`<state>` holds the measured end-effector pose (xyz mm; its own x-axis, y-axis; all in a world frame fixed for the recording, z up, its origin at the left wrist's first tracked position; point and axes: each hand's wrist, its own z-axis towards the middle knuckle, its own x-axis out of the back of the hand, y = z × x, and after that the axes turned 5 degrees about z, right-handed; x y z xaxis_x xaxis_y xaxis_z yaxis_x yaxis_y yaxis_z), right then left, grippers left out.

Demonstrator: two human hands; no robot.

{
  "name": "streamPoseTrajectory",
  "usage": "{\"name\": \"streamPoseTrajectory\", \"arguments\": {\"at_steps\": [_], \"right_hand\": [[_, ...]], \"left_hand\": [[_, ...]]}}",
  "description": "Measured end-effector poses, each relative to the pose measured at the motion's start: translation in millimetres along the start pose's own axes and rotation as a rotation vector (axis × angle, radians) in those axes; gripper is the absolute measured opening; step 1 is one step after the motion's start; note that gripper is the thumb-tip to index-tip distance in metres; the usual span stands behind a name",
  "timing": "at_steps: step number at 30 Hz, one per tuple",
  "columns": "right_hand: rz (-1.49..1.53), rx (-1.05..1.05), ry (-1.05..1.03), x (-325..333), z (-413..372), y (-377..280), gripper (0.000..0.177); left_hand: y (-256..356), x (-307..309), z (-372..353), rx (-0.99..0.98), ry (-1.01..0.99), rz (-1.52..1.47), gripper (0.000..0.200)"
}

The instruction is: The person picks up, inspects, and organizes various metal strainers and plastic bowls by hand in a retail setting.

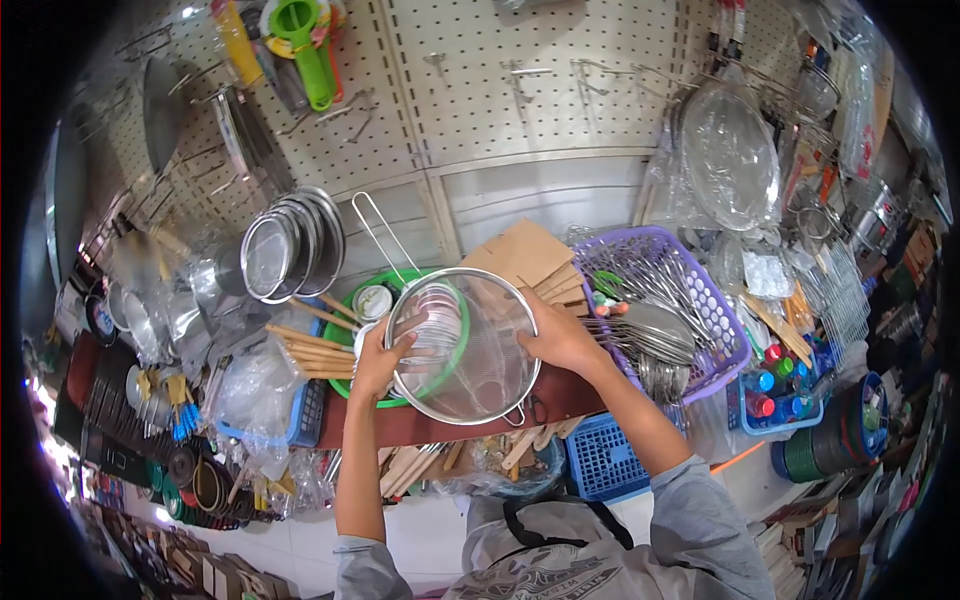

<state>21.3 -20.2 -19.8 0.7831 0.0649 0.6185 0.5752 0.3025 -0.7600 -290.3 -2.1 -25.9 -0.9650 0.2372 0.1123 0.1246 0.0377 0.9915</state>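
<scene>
**Desk:** What is the person at the stall wearing?

**Photographer:** A light grey top (610, 570), soft and creased. Its left sleeve (362, 565) and right sleeve (705, 500) both end near the elbow.

**Desk:** Any markings?

**Photographer:** A dark printed graphic (540, 585) runs across the chest, cut off by the frame edge and unreadable. A thin black strap (550, 499) loops over the front of the top.

**Desk:** And below the sleeves?

**Photographer:** The forearms are uncovered. The left hand (378, 362) and right hand (560, 340) are bare.
</scene>
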Motion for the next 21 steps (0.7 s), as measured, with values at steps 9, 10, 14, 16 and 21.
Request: {"name": "streamPoseTrajectory", "arguments": {"at_steps": [9, 10, 14, 16, 21], "right_hand": [[0.221, 0.128, -0.023, -77, 37, -4, 0.036], [0.218, 0.171, -0.021, -81, 40, -12, 0.035], [0.220, 0.289, -0.049, -107, 52, -24, 0.035], [0.282, 0.325, -0.107, -114, 58, -33, 0.035], [0.337, 0.478, -0.252, -131, 72, -68, 0.038]], "left_hand": [[-42, 29, -40, -0.055, 0.202, 0.190, 0.026], [-43, 33, -47, -0.077, 0.232, 0.247, 0.025], [-47, 42, -68, -0.096, 0.319, 0.272, 0.024], [-34, 43, -80, -0.018, 0.362, 0.149, 0.024], [-33, 58, -106, 0.039, 0.409, 0.183, 0.025]]}}
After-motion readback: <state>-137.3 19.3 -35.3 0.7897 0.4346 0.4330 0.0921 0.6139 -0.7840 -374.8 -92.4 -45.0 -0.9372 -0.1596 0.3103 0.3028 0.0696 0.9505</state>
